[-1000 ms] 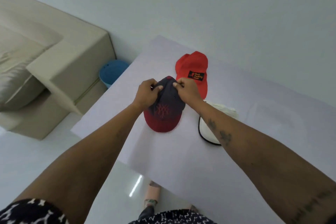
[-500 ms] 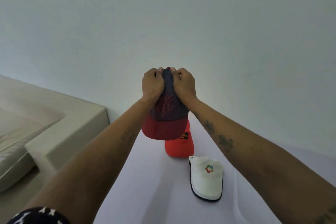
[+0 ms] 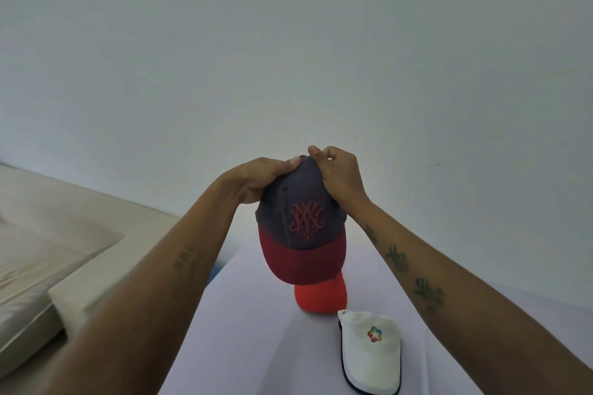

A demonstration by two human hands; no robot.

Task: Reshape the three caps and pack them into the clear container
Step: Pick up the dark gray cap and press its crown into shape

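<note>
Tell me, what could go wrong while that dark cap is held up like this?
The navy cap hangs only from both hands' hold on its crown, so it might slip and drop onto the red cap below. Squeezing the crown may also crease it rather than reshape it.

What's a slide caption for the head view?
Both hands hold navy-and-red cap above table; orange cap, white cap wait.

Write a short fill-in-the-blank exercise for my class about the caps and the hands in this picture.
1. Both hands hold the navy cap by its ____.
2. The navy cap's brim is coloured ____.
3. The white cap lies on the ____.
4. The cap partly hidden behind the navy cap's brim is ____.

Missing words: crown; dark red; table; red
</note>
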